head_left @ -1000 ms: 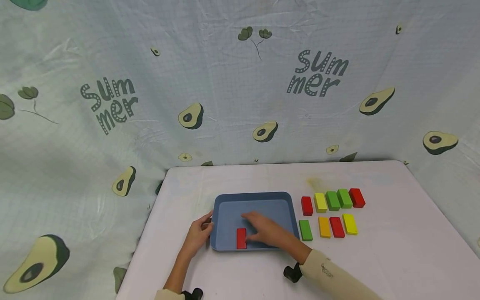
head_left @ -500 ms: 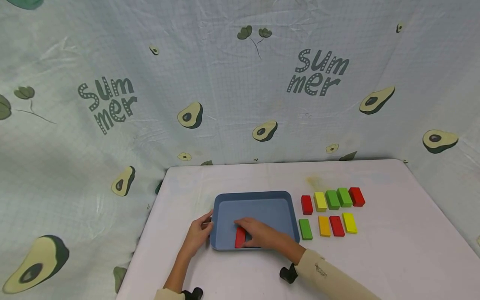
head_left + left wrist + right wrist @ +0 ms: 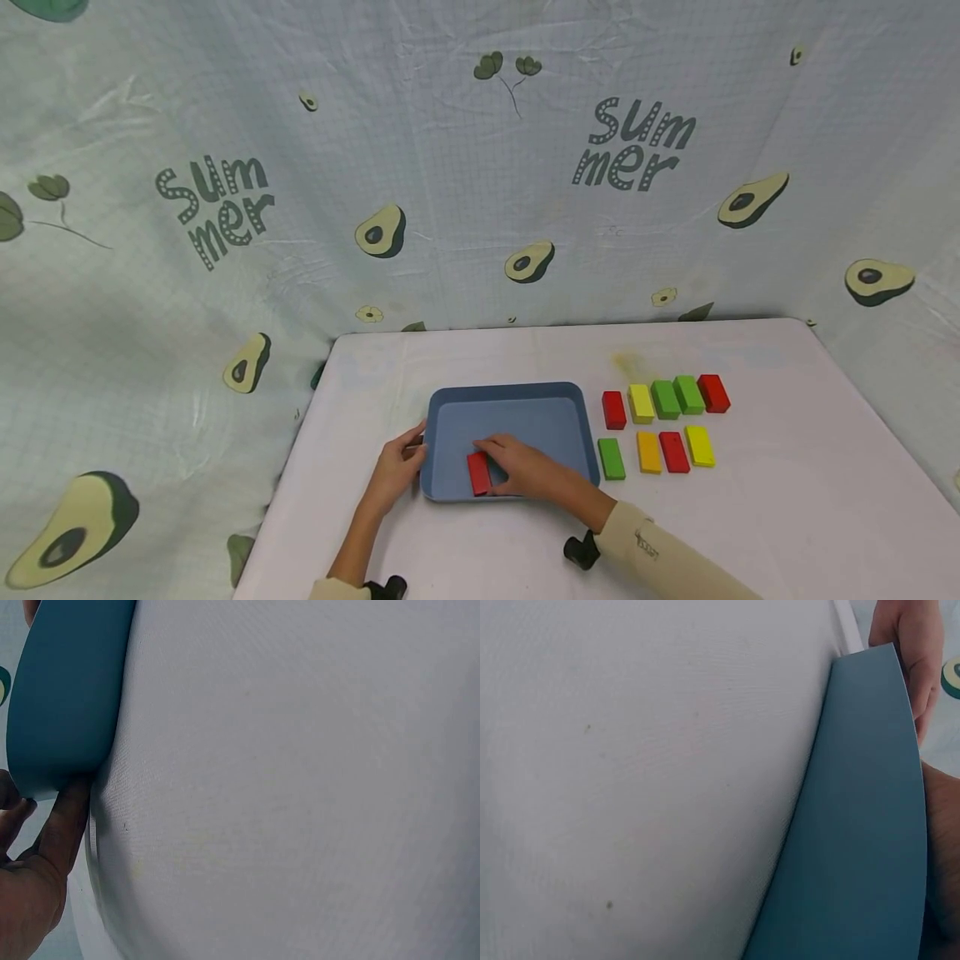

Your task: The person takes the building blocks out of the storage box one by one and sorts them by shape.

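Since a second ago the right hand point(image 3: 525, 468) has drawn back toward the tray's near edge, and the red block point(image 3: 478, 472) under it now lies slightly askew, shifted a little toward the near-left corner of the tray point(image 3: 510, 402).

That hand reaches in from the desk's near edge, forearm in a cream sleeve point(image 3: 660, 554) slanting up and left, palm down over the tray floor. Its fingers curl loosely against the block's right side, touching it; whether they truly pinch it cannot be told. In the right wrist view only the tray's blue underside point(image 3: 855, 847) and a strip of the hand show.

The left hand point(image 3: 396, 467) lies on the desk point(image 3: 525, 354) at the tray's left edge, thumb on the rim and fingers against the outer wall near the near-left corner, steadying it. The left wrist view shows fingertips point(image 3: 67, 817) pressed to the tray wall point(image 3: 67, 690).

Right of the tray, toward the desk's right side, nine blocks sit in two rows: red point(image 3: 613, 410), yellow point(image 3: 641, 403), green point(image 3: 665, 400), green point(image 3: 688, 395), red point(image 3: 713, 393) behind; green point(image 3: 611, 459), orange point(image 3: 648, 452), red point(image 3: 673, 452), yellow point(image 3: 699, 446) in front.

On the cloth backdrop point(image 3: 450, 167), among printed avocados, the word "Summer" reads twice, split as "sum / mer".
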A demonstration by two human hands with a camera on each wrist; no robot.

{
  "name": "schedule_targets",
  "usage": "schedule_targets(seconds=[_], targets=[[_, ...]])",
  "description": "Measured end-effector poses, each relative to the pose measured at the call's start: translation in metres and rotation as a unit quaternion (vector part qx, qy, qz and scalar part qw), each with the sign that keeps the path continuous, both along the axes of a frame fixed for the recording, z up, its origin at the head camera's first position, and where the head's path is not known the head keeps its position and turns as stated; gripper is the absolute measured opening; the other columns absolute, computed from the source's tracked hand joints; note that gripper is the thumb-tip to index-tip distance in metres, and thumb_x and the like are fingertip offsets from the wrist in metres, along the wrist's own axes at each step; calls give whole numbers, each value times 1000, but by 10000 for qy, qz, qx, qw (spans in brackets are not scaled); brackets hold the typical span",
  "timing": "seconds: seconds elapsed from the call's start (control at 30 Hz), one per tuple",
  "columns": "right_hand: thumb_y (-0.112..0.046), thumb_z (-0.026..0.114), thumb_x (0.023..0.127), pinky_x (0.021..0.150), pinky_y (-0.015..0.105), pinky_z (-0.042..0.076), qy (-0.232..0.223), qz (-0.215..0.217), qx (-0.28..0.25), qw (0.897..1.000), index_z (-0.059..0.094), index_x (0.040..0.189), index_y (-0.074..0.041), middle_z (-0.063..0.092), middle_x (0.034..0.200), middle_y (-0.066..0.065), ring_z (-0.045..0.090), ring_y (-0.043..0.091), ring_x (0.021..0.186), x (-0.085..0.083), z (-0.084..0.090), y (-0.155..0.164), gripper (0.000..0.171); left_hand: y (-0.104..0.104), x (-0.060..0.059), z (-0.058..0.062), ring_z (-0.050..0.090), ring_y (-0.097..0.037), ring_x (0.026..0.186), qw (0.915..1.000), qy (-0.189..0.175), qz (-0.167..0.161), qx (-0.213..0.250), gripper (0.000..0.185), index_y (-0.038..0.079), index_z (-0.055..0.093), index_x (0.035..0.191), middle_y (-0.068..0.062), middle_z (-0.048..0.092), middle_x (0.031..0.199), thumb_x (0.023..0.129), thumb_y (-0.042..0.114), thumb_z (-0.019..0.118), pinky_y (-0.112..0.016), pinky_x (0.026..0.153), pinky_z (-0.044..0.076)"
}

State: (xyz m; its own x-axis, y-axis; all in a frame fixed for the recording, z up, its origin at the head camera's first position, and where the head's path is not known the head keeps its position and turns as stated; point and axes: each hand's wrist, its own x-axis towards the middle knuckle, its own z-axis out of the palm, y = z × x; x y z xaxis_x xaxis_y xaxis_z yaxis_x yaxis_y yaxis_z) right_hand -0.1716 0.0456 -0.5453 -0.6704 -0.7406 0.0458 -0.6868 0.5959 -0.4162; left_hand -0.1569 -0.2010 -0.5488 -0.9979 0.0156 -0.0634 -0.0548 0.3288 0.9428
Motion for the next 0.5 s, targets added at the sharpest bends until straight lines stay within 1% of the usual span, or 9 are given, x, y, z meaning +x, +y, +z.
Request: schedule_targets(seconds=[0.07,0.13,0.23,0.33,0.4,0.5], targets=[[-26,76,80,89,26,45,202,5,24,9998,46,136,-4,51,125,8,49,19,114,1,0,0,67,0,0,0,59,-31,100,10000,25,-19,20,45,-1,47,136,-23,57,115,92,1,54,-29,70,50],[-25,76,81,89,27,45,350,33,0,9994,46,136,-4,51,125,9,49,20,114,1,-1,0,66,0,1,0,59,-31,101,10000,16,-30,57,45,-1,47,137,-23,57,115,92,2,54,-30,70,50],[-26,76,80,92,29,43,437,119,-23,9990,43,138,-4,47,133,9,46,21,120,0,-2,0,71,0,0,0,58,-30,101,9999,0,-19,108,45,0,47,137,-23,57,115,92,2,54,-30,70,50],[-29,77,79,97,30,39,384,300,44,9988,37,143,-6,39,142,8,40,21,126,-2,-3,-1,79,-1,-2,-2,59,-29,100,9999,-42,25,101,45,1,48,136,-21,58,114,92,2,55,-30,69,50],[-28,77,79,99,29,37,357,487,109,9981,35,144,-6,38,144,7,39,20,128,-5,-2,-2,81,1,1,7,59,-31,100,9999,-38,-29,124,45,-2,47,136,-23,57,114,92,0,54,-32,70,50],[-25,76,80,99,27,36,194,721,210,9970,35,145,-7,40,144,3,39,17,127,-8,-2,-5,79,4,7,23,58,-35,100,9997,-56,-137,170,45,-5,45,136,-27,56,113,91,-2,52,-33,70,50]])
